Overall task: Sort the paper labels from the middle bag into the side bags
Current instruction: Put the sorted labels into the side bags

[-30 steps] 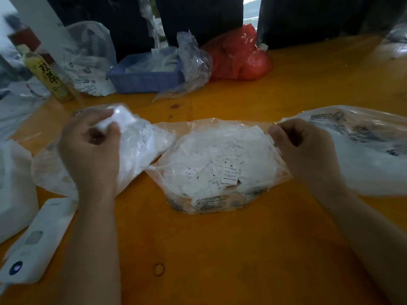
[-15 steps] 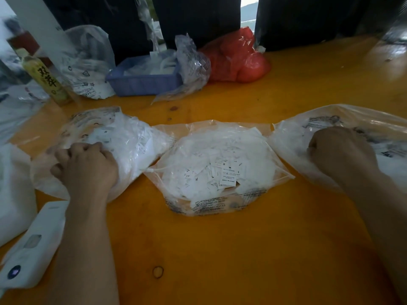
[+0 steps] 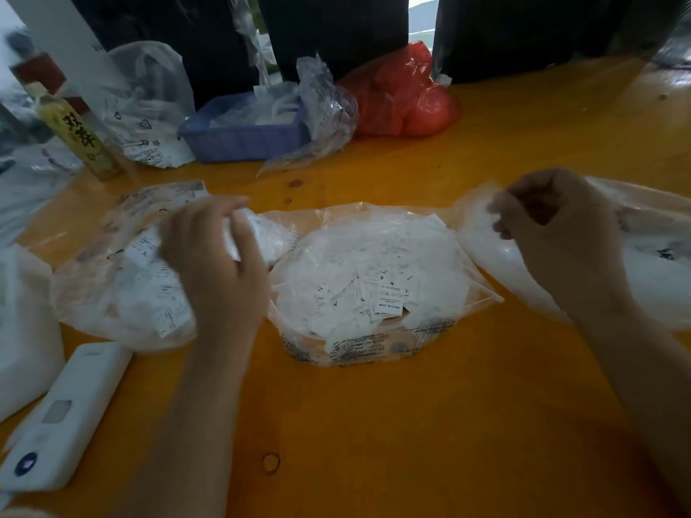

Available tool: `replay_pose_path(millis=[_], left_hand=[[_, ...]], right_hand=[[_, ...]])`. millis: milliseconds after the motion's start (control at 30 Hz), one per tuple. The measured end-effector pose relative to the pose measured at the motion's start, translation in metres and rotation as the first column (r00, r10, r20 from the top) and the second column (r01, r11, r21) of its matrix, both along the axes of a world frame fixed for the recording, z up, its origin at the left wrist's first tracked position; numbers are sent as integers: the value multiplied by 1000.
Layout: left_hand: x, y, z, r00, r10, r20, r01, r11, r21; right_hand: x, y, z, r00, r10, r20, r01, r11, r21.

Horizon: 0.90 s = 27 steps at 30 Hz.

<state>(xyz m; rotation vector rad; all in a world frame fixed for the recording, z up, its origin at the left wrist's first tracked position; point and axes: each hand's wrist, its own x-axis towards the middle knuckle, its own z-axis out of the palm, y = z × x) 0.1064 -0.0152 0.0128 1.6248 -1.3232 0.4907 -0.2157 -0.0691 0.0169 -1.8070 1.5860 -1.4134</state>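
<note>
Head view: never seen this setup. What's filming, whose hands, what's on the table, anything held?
There is no robot here. A camera worn on a person's head looks forward and down at their own two bare hands. On the orange table lie three clear plastic bags in a row. The middle bag is full of small white paper labels. The left hand is over the left bag, blurred, so its grip is unclear. The right hand is at the right bag, fingers curled; whether it holds anything I cannot tell. Farther back stand a blue tray, a red bag and a bottle; a white device lies near left.
</note>
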Motion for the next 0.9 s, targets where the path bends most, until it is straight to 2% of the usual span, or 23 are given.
replay_pose_path(millis=[100,167,200,267,300,333,433,567,633,700,733,800,867,900], left_hand=[[-53,3,-14,932,-360,-42,362,929,75],[-74,9,-23,832,-504,-235,544,824,159],[-81,11,-25,755,-536,-378,631,750,197],[-91,12,-28,555,-499,-666,782,587,211],[-93,12,-29,482,-467,-741,815,550,183],[-94,11,-31,453,-457,-766,818,555,152],[-93,9,-33,490,-440,-753,739,668,90],[-92,12,-33,399,-405,-823,723,691,10],[-90,11,-32,349,-392,-851,700,713,-42],[-89,9,-29,244,-357,-901,682,724,-102],[-87,9,-27,176,-338,-925,676,725,-137],[-83,7,-26,76,-302,-950,654,735,-181],[-79,7,-27,45,-278,-959,638,747,-187],[-78,6,-27,47,-275,-960,636,749,-183]], right_hand=[[17,11,-3,958,158,239,-176,983,56],[26,16,-6,901,245,358,-291,953,81],[30,19,-7,879,280,386,-335,938,83],[37,23,-11,873,336,355,-388,918,86],[41,25,-12,878,356,319,-404,909,98],[43,26,-13,882,373,290,-419,900,117],[46,29,-12,876,398,273,-448,881,150],[41,24,-8,921,306,242,-343,930,130],[29,16,-5,977,177,116,-188,978,90],[7,4,-4,982,-15,-189,14,1000,-7],[-5,-3,-4,933,-96,-347,87,995,-42],[-28,-17,-5,782,-150,-605,201,979,17],[-37,-21,-5,634,-72,-770,290,945,150],[-39,-21,-6,592,-27,-806,299,936,188]])
